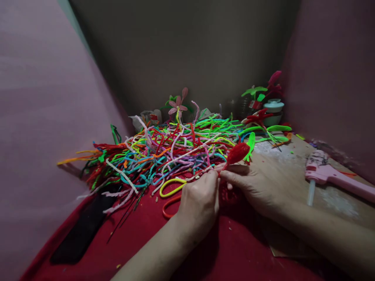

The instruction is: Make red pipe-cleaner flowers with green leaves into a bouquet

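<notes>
A red fuzzy pipe-cleaner bud (238,153) tilts up to the right from between my two hands. My left hand (200,195) is closed, its fingertips pinched at the bud's lower end. From the right, my right hand (253,183) pinches the same base with thumb and fingers, and the two hands meet there. The exact grip point is partly hidden by the fingers. Beside my left hand lie scissors with a yellow handle loop (172,187) and a red handle loop (170,207); their blades are hidden. A green pipe-cleaner piece (250,146) shows just behind the bud.
A large heap of coloured pipe cleaners (175,144) covers the table's back. A black phone (84,226) lies left on the red cloth (131,242). At right, a pink glue gun (331,173) rests on a board. Finished pipe-cleaner flowers (177,106) and a lidded jar (274,111) stand behind.
</notes>
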{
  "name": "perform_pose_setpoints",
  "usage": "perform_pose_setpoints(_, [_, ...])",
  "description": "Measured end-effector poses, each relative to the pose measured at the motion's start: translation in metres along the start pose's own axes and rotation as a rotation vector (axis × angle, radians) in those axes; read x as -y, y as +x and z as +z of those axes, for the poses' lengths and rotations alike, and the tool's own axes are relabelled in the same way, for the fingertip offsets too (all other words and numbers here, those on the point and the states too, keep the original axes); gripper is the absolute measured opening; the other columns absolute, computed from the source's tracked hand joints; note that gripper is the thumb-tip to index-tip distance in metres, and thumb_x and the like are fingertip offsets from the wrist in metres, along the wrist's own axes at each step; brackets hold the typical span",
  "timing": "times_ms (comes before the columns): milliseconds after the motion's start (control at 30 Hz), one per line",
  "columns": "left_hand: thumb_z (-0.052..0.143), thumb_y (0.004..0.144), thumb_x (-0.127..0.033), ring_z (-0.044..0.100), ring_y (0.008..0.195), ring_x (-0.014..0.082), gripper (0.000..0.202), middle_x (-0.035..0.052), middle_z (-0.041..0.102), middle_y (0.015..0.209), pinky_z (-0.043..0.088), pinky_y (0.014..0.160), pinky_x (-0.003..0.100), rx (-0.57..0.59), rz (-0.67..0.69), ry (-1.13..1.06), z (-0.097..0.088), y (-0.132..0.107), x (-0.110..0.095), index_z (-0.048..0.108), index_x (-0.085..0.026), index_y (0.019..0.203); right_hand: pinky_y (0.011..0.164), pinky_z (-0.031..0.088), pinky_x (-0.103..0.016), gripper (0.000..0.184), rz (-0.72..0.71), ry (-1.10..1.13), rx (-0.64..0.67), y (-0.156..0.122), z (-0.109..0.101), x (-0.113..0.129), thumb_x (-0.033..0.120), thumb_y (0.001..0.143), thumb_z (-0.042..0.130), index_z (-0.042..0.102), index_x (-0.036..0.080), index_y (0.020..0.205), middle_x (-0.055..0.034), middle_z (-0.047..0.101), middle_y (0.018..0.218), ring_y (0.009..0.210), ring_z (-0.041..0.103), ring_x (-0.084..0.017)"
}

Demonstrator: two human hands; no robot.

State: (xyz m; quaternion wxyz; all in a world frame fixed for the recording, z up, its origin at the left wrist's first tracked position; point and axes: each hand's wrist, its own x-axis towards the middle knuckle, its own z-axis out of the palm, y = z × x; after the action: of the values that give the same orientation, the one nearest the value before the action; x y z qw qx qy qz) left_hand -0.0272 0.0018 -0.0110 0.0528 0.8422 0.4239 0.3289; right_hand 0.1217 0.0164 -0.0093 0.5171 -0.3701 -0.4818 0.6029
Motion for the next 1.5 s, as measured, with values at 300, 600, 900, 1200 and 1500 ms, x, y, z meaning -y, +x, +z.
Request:
perform_pose_setpoints(300, [0.045,0.085,-0.027,0.033,0.035,0.0028,0.017,-0.0072,0.043,0.05,0.03,0.036,0.015,0.162,-0.545,-0.907,-0.02,0.015,-0.013,0.052,-0.017,0.074,0.062,0.042,-0.029,0.01,0.028,0.102,0.198,0.002,-0.004,-0.012,0.029,0.076,0.062,0.071,0.028,0.081,-0.0004,0.064,0.073,0.066,0.054,-0.016])
perform_pose_setpoints(600, [0.052,0.082,-0.029,0.023,0.031,0.0007,0.013,-0.0082,0.038,0.051,0.031,0.028,0.014,0.331,-0.693,-1.382,-0.025,0.017,-0.004,0.054,-0.015,0.08,0.07,0.047,-0.034,0.02,0.067,0.154,0.258,0.003,-0.005,-0.01,0.027,0.075,0.062,0.07,0.032,0.093,-0.0003,0.069,0.085,0.071,0.062,-0.018])
perform_pose_setpoints(900, [0.039,0.088,-0.029,0.045,0.041,0.0077,0.021,-0.0018,0.05,0.057,0.038,0.041,0.02,0.15,-0.369,-0.506,-0.012,0.011,-0.006,0.053,-0.016,0.08,0.06,0.042,-0.028,0.01,0.06,0.146,0.146,0.004,-0.003,-0.014,0.027,0.073,0.063,0.069,0.027,0.081,-0.0004,0.065,0.075,0.064,0.056,-0.015])
perform_pose_setpoints(1200, [0.035,0.09,-0.021,0.058,0.065,0.0175,0.021,0.0045,0.059,0.077,0.042,0.054,0.026,0.014,0.07,0.507,-0.007,0.003,-0.004,0.055,-0.016,0.097,0.061,0.039,-0.03,0.008,0.015,-0.002,-0.004,0.003,-0.001,-0.008,0.03,0.064,0.071,0.069,0.024,0.07,-0.0005,0.066,0.072,0.069,0.055,-0.018])
perform_pose_setpoints(1500, [0.037,0.086,-0.009,0.055,0.07,0.0135,0.018,0.0039,0.058,0.077,0.042,0.064,0.024,-0.074,0.053,0.085,-0.006,0.001,-0.003,0.054,-0.014,0.091,0.068,0.044,-0.031,0.01,-0.02,-0.041,0.143,-0.002,0.001,-0.006,0.031,0.073,0.064,0.072,0.03,0.08,0.0018,0.066,0.072,0.073,0.059,-0.018])
